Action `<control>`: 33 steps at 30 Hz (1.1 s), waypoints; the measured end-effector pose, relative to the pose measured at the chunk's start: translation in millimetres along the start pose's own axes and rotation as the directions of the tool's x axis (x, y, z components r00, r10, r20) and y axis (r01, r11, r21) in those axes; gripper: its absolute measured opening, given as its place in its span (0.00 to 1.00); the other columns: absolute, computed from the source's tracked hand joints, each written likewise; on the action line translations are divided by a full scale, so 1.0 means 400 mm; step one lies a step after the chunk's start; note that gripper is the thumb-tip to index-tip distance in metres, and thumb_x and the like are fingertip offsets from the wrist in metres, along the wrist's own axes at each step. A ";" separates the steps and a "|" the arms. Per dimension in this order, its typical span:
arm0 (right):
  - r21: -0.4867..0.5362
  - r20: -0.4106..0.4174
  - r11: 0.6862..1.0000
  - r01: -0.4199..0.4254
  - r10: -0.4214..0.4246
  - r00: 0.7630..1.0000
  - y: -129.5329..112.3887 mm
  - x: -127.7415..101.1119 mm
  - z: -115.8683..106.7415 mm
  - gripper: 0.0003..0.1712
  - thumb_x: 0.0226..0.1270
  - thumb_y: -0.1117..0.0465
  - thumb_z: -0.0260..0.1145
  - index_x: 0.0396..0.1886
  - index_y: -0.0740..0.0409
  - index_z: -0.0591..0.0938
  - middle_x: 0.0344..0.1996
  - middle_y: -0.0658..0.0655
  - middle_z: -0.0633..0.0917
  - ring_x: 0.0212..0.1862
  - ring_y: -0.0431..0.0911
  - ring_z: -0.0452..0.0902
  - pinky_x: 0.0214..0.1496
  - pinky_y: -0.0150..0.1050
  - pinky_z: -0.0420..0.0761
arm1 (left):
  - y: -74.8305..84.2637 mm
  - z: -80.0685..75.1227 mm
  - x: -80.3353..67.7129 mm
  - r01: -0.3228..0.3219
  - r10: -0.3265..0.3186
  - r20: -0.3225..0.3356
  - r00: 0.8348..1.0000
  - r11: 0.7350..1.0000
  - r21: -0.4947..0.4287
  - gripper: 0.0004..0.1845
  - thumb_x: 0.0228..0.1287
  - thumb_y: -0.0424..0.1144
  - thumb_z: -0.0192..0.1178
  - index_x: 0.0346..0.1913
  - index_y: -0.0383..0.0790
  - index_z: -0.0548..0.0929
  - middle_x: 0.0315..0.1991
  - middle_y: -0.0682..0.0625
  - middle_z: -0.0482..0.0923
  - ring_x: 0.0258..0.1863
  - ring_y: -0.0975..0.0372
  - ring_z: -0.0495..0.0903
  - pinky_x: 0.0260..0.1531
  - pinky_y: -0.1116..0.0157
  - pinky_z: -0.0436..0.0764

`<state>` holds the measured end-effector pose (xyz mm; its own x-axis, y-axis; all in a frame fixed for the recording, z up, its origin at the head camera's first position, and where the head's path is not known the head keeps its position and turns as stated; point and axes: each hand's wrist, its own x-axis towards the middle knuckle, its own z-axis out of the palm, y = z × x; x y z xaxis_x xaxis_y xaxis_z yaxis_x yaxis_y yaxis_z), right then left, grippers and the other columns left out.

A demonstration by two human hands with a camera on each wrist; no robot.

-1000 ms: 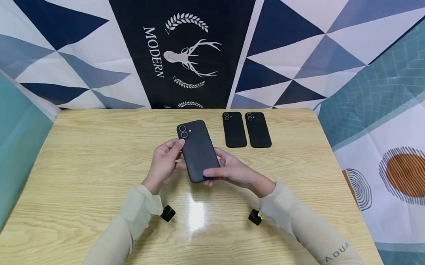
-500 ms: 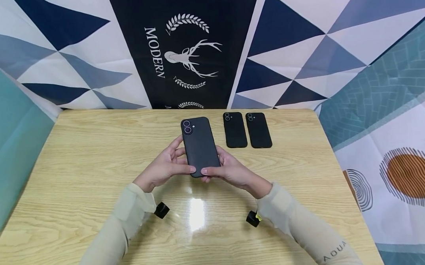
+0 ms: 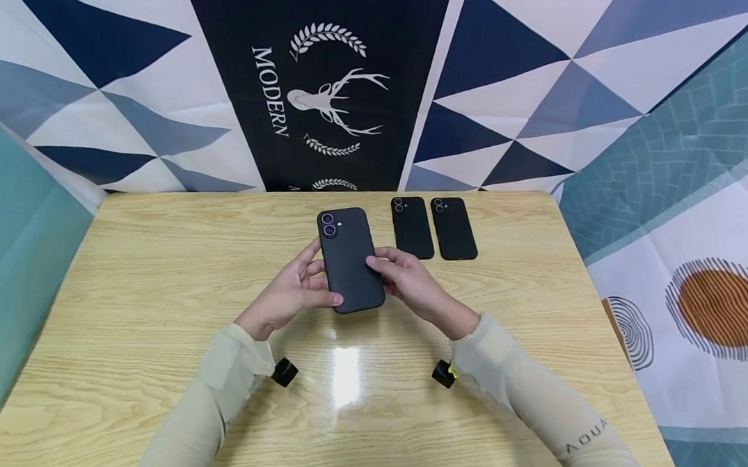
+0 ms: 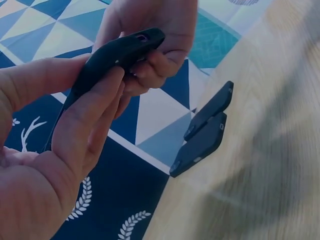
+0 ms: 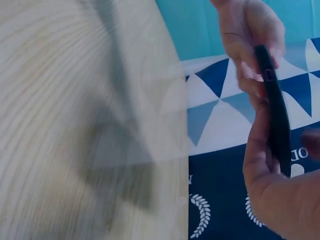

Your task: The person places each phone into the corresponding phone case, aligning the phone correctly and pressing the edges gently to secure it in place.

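Black phone (image 3: 348,260), back up, long axis running away, camera end far. Held above table (image 3: 132,286), pinched between left hand (image 3: 289,294) and right hand (image 3: 407,282).

Held phone case (image 3: 349,261): black, matt, looks like soft plastic or rubbery material; exact material cannot be told. Camera rings at its top end are glossy.

Two phone cases (image 3: 433,228) just right of the held one: same black matt finish.

Table (image 3: 132,286): light wood grain, smooth, glossy; bright reflection just below the held case.

Sleeves (image 3: 518,387): pale beige cloth, matt, knit-like.

Backdrop (image 3: 317,90) behind the table: printed cloth, matt.
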<state>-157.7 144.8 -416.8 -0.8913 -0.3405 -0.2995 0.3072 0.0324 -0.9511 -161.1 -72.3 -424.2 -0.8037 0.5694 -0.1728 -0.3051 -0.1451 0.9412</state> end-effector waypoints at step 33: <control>0.010 -0.178 0.996 -0.087 0.088 0.980 0.001 0.058 0.012 0.21 0.70 0.64 0.53 0.60 0.68 0.71 0.32 0.47 0.80 0.31 0.36 0.73 0.31 0.26 0.74 | -0.014 -0.021 0.015 0.072 -0.062 -0.121 0.991 0.994 0.085 0.49 0.57 0.24 0.60 0.75 0.46 0.41 0.59 0.33 0.70 0.40 0.63 0.83 0.43 0.64 0.84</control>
<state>-176.8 132.5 -423.6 -0.9061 -0.1632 -0.3904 0.3872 0.0526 -0.9205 -168.5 -74.6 -433.1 -0.8390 0.4755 -0.2645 -0.3181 -0.0344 0.9474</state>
